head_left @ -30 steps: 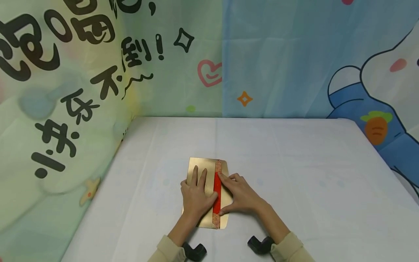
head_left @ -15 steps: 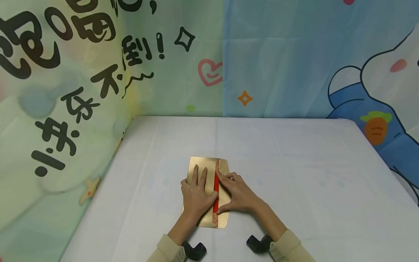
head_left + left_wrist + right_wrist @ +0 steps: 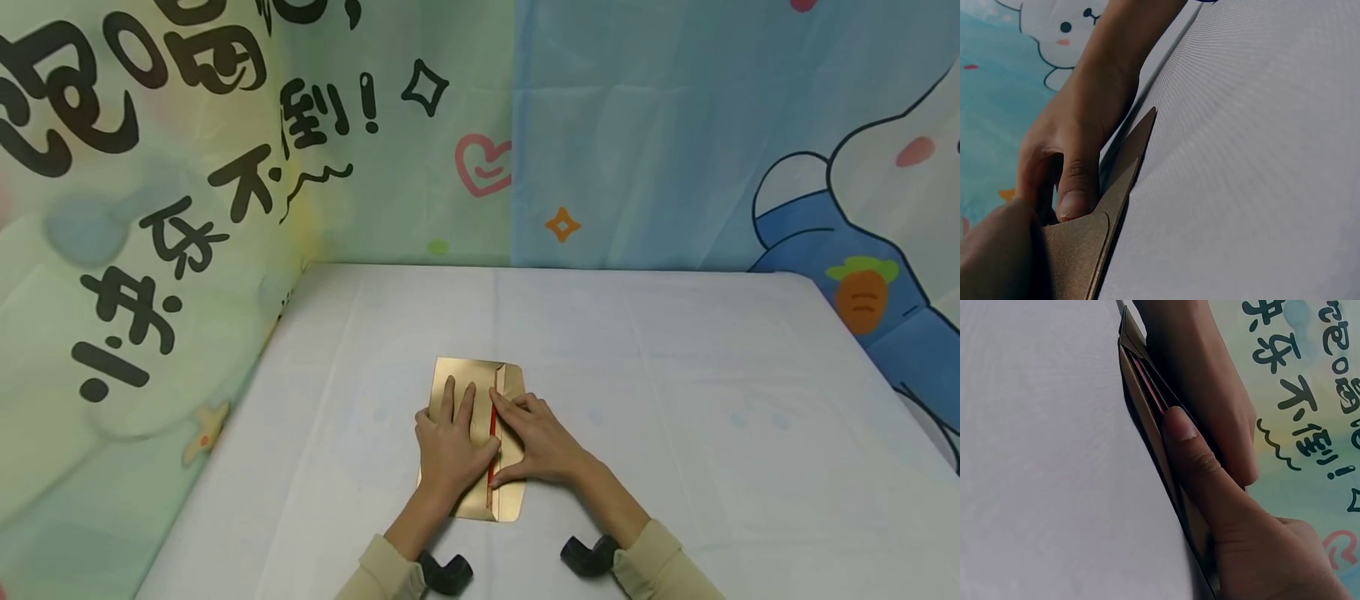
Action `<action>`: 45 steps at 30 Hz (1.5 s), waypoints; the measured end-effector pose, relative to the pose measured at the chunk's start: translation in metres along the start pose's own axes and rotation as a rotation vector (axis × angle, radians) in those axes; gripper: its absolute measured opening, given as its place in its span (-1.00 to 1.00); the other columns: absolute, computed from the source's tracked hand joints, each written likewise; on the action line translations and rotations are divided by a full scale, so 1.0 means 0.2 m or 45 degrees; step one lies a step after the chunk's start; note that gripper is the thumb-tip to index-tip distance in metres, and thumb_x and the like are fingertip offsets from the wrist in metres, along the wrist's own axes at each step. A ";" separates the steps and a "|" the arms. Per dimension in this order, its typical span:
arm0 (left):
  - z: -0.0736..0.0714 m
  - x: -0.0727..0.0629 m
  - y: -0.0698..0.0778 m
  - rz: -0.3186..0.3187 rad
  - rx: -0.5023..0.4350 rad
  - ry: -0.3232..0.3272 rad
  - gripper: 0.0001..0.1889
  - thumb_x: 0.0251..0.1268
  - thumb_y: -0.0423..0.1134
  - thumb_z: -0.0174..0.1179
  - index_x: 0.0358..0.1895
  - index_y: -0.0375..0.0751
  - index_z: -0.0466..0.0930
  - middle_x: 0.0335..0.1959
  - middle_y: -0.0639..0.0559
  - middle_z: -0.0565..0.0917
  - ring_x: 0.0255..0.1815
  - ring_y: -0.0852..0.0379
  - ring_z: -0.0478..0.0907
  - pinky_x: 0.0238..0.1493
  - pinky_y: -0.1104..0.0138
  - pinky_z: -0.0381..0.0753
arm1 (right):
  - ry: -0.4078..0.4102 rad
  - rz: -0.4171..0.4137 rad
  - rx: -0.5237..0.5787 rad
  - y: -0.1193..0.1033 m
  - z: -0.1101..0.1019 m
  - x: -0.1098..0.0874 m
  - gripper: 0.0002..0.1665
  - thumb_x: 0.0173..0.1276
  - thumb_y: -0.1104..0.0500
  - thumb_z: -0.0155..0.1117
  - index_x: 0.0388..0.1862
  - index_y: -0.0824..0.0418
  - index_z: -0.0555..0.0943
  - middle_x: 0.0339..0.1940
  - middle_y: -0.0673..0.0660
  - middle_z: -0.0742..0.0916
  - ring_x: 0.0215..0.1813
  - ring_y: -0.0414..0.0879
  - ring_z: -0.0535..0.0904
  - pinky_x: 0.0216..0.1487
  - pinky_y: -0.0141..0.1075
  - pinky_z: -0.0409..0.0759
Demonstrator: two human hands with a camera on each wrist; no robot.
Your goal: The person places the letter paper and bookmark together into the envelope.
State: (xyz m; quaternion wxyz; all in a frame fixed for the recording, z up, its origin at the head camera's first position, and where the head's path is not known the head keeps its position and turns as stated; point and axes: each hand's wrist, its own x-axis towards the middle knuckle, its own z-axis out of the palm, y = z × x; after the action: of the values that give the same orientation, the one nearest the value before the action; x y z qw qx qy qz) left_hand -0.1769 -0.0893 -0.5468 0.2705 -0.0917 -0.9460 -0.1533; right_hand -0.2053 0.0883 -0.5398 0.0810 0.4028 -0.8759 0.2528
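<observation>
A gold paper envelope (image 3: 467, 371) lies lengthwise on the table, a thin red strip (image 3: 492, 425) showing along its right part. My left hand (image 3: 450, 450) rests flat on the gold face, fingers straight and spread. My right hand (image 3: 551, 446) is on the right side, with thumb and index fingertips spaced apart along the red strip. In the right wrist view, its thumb (image 3: 1194, 453) presses along the slightly parted paper layers, with red between them. The left wrist view shows the right hand's thumb (image 3: 1077, 187) at the raised edge of the gold flap (image 3: 1082, 247).
A white cloth (image 3: 712, 400) covers the table. Printed fabric walls (image 3: 637, 142) stand behind it and to the left. Near each sleeve cuff there is a black wrist device (image 3: 446, 575).
My right thumb and index finger have shifted slightly left, and a gold fold has come over the red strip, which now shows much narrower. The left hand has stayed in place.
</observation>
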 end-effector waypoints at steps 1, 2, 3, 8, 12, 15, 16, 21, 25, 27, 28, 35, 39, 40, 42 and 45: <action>0.00 0.00 0.00 -0.002 -0.002 0.000 -0.21 -0.25 0.13 0.19 0.22 -0.13 0.46 0.27 -0.25 0.35 -0.23 -0.35 0.38 -0.14 0.02 0.27 | -0.001 0.000 -0.003 0.00 0.00 0.00 0.49 -0.35 -0.53 0.29 0.45 0.29 0.05 0.27 0.04 0.46 0.07 -0.11 0.28 0.02 -0.14 0.28; 0.00 0.00 0.00 -0.006 0.001 -0.011 -0.21 -0.24 0.13 0.19 0.22 -0.12 0.45 0.28 -0.24 0.34 -0.23 -0.34 0.38 -0.14 0.02 0.27 | -0.001 0.000 0.000 0.00 0.00 0.00 0.49 -0.35 -0.52 0.30 0.45 0.29 0.05 0.26 0.05 0.47 0.08 -0.10 0.28 0.03 -0.13 0.28; 0.00 0.00 0.00 -0.011 0.003 -0.020 -0.21 -0.23 0.13 0.19 0.23 -0.12 0.44 0.29 -0.24 0.33 -0.24 -0.34 0.37 -0.13 0.02 0.27 | 0.001 0.000 0.007 0.00 0.00 0.00 0.48 -0.35 -0.51 0.31 0.45 0.29 0.05 0.26 0.05 0.47 0.08 -0.10 0.28 0.03 -0.12 0.28; 0.00 0.01 0.00 -0.028 0.007 -0.069 -0.21 -0.19 0.14 0.17 0.26 -0.11 0.41 0.31 -0.24 0.30 -0.20 -0.35 0.37 -0.11 0.02 0.26 | 0.018 -0.013 0.007 -0.01 0.01 0.01 0.48 -0.34 -0.49 0.33 0.44 0.31 0.05 0.19 0.06 0.51 0.07 -0.09 0.29 0.05 -0.11 0.27; -0.01 0.00 0.00 -0.033 -0.005 -0.073 -0.21 -0.19 0.13 0.16 0.25 -0.13 0.41 0.31 -0.25 0.30 -0.21 -0.36 0.36 -0.11 0.01 0.25 | 0.026 -0.030 -0.018 -0.01 0.03 0.01 0.48 -0.32 -0.53 0.27 0.43 0.35 0.04 0.14 0.05 0.53 0.07 -0.10 0.29 0.06 -0.14 0.28; -0.01 0.00 0.00 -0.038 -0.010 -0.080 -0.21 -0.18 0.12 0.16 0.26 -0.13 0.41 0.31 -0.24 0.29 -0.22 -0.35 0.35 -0.11 0.02 0.25 | 0.032 -0.032 -0.030 0.00 0.04 0.01 0.48 -0.31 -0.54 0.24 0.43 0.36 0.04 0.12 0.05 0.53 0.06 -0.10 0.28 0.05 -0.14 0.28; -0.02 0.00 0.00 -0.038 -0.009 -0.082 -0.21 -0.18 0.13 0.15 0.26 -0.13 0.40 0.31 -0.24 0.29 -0.21 -0.35 0.35 -0.12 0.02 0.25 | 0.035 -0.032 -0.031 0.00 0.04 0.01 0.48 -0.31 -0.55 0.24 0.43 0.35 0.05 0.12 0.05 0.53 0.06 -0.10 0.28 0.04 -0.14 0.28; -0.01 0.00 0.00 -0.030 -0.006 -0.070 -0.22 -0.17 0.13 0.14 0.25 -0.13 0.41 0.31 -0.25 0.29 -0.21 -0.36 0.35 -0.13 0.03 0.25 | 0.039 -0.029 -0.030 0.00 0.05 0.00 0.47 -0.30 -0.55 0.23 0.43 0.35 0.05 0.11 0.05 0.53 0.06 -0.09 0.28 0.04 -0.13 0.28; -0.01 -0.01 0.00 -0.016 -0.010 -0.034 -0.23 -0.18 0.13 0.13 0.23 -0.14 0.42 0.29 -0.26 0.31 -0.23 -0.36 0.35 -0.15 0.03 0.25 | 0.034 -0.027 -0.038 -0.01 0.04 0.01 0.47 -0.29 -0.54 0.24 0.43 0.35 0.05 0.13 0.05 0.52 0.06 -0.09 0.28 0.04 -0.13 0.28; -0.01 0.00 0.00 -0.012 -0.011 -0.028 -0.23 -0.19 0.13 0.13 0.23 -0.14 0.42 0.29 -0.26 0.31 -0.24 -0.36 0.35 -0.16 0.02 0.25 | 0.029 -0.021 -0.037 -0.01 0.04 0.01 0.47 -0.29 -0.54 0.25 0.43 0.35 0.05 0.13 0.05 0.52 0.06 -0.08 0.28 0.04 -0.13 0.28; -0.01 0.00 0.00 -0.014 -0.012 -0.028 -0.23 -0.18 0.13 0.13 0.23 -0.14 0.42 0.29 -0.26 0.31 -0.24 -0.36 0.35 -0.16 0.03 0.25 | 0.026 -0.018 -0.036 -0.01 0.04 0.01 0.47 -0.29 -0.53 0.25 0.43 0.34 0.04 0.13 0.05 0.52 0.06 -0.08 0.28 0.04 -0.12 0.28; -0.01 0.00 -0.01 -0.032 -0.006 -0.051 -0.23 -0.19 0.14 0.15 0.23 -0.12 0.43 0.30 -0.25 0.31 -0.21 -0.35 0.36 -0.09 0.04 0.23 | -0.002 0.004 -0.020 -0.01 0.04 0.01 0.46 -0.28 -0.50 0.29 0.45 0.31 0.02 0.20 0.05 0.49 0.08 -0.09 0.27 0.07 -0.11 0.26; -0.02 -0.01 0.00 -0.040 -0.011 -0.034 -0.24 -0.19 0.13 0.15 0.23 -0.10 0.43 0.31 -0.23 0.30 -0.14 -0.37 0.35 -0.06 0.00 0.25 | -0.008 0.021 0.028 -0.02 0.03 0.00 0.42 -0.25 -0.46 0.33 0.44 0.31 0.04 0.21 0.06 0.48 0.10 -0.08 0.27 0.08 -0.09 0.27; -0.02 -0.02 0.00 -0.040 -0.010 -0.026 -0.24 -0.19 0.13 0.15 0.23 -0.09 0.43 0.31 -0.23 0.30 -0.13 -0.37 0.35 -0.06 -0.01 0.26 | -0.013 0.036 0.051 -0.03 0.02 -0.01 0.41 -0.24 -0.44 0.34 0.45 0.30 0.04 0.21 0.06 0.48 0.11 -0.07 0.27 0.09 -0.08 0.27; -0.02 -0.02 0.00 -0.039 -0.010 -0.011 -0.24 -0.19 0.13 0.15 0.23 -0.09 0.43 0.31 -0.22 0.31 -0.08 -0.38 0.34 -0.07 -0.04 0.29 | -0.026 0.071 0.102 -0.03 0.01 -0.02 0.36 -0.21 -0.40 0.37 0.45 0.27 0.06 0.23 0.06 0.47 0.14 -0.07 0.25 0.11 -0.07 0.27; -0.01 -0.03 0.01 -0.044 -0.012 -0.007 -0.25 -0.18 0.13 0.16 0.22 -0.08 0.44 0.29 -0.22 0.32 0.03 -0.39 0.31 -0.06 -0.08 0.30 | -0.050 0.122 0.140 -0.04 -0.02 -0.04 0.22 -0.08 -0.33 0.36 0.43 0.25 0.12 0.31 0.06 0.41 0.19 -0.05 0.23 0.16 -0.05 0.26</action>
State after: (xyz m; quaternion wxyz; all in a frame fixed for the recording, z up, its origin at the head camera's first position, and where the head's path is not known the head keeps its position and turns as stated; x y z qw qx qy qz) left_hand -0.1698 -0.0883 -0.5471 0.2647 -0.0771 -0.9475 -0.1622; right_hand -0.1944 0.0900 -0.5361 0.0293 0.3690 -0.8805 0.2960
